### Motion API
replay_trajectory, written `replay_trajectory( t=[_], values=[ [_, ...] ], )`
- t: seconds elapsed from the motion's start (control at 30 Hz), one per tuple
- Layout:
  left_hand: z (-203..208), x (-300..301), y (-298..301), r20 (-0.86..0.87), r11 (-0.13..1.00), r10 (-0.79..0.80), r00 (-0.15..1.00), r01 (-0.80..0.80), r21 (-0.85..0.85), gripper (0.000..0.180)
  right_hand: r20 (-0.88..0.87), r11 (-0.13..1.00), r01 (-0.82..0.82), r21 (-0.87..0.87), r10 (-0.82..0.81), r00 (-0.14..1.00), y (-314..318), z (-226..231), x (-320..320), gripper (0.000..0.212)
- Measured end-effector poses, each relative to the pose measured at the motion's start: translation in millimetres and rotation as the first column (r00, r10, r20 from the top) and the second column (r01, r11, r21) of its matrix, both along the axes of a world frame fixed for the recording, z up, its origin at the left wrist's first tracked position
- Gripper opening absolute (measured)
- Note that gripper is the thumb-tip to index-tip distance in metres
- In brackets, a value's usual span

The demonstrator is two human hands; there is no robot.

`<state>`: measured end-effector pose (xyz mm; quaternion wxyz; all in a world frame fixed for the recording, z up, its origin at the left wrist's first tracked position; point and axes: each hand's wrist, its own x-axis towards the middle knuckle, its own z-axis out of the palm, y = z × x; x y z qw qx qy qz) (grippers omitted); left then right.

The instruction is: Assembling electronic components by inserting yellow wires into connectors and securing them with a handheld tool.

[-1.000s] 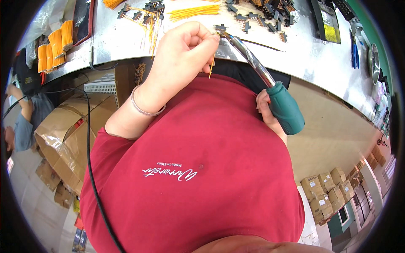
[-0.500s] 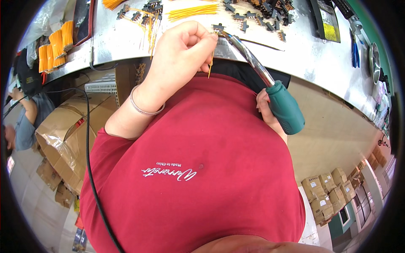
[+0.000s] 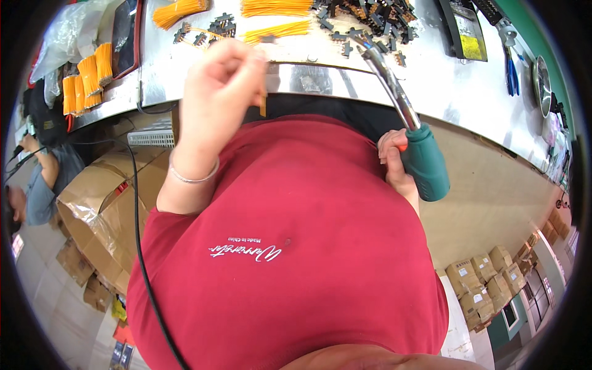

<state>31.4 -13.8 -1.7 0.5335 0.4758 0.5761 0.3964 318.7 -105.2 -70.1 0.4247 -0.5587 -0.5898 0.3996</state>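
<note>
Left of the frame's upper middle, a yellow wire (image 3: pixel 263 106) is pinched between the thumb and fingers of the left hand (image 3: pixel 221 92); a small black part (image 3: pixel 268 39) (blurred, so whether it is joined to the wire cannot be told) is seen just above the fingertips. Right of centre, a green-handled soldering iron (image 3: pixel 428 163) is gripped in the right hand (image 3: pixel 399 163), its tip pointed toward black components (image 3: pixel 385 21) heaped at the upper edge. 2 loose wire bunches (image 3: pixel 277 7) are laid at upper middle.
</note>
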Motion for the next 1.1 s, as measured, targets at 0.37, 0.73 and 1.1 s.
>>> replay_trajectory(
  t=[0.37, 0.73, 1.1],
  values=[
    [2, -17, 26, -0.732, 0.795, 0.295, 0.614, 0.267, 0.544, 0.007, -0.286, 0.996, 0.06, -0.069, -0.077, 0.955, 2, 0, -5, 0.007],
    [-8, 52, 40, -0.778, 0.537, 0.017, 0.628, 0.65, 0.537, 0.023, -0.362, 0.994, 0.108, -0.025, -0.109, 0.926, -6, -1, -3, 0.006],
    [-2, 24, 32, -0.751, 0.581, 0.087, 0.654, 0.58, 0.572, 0.02, -0.384, 0.994, 0.106, -0.006, -0.101, 0.918, -6, -5, 0, 0.006]
  ],
)
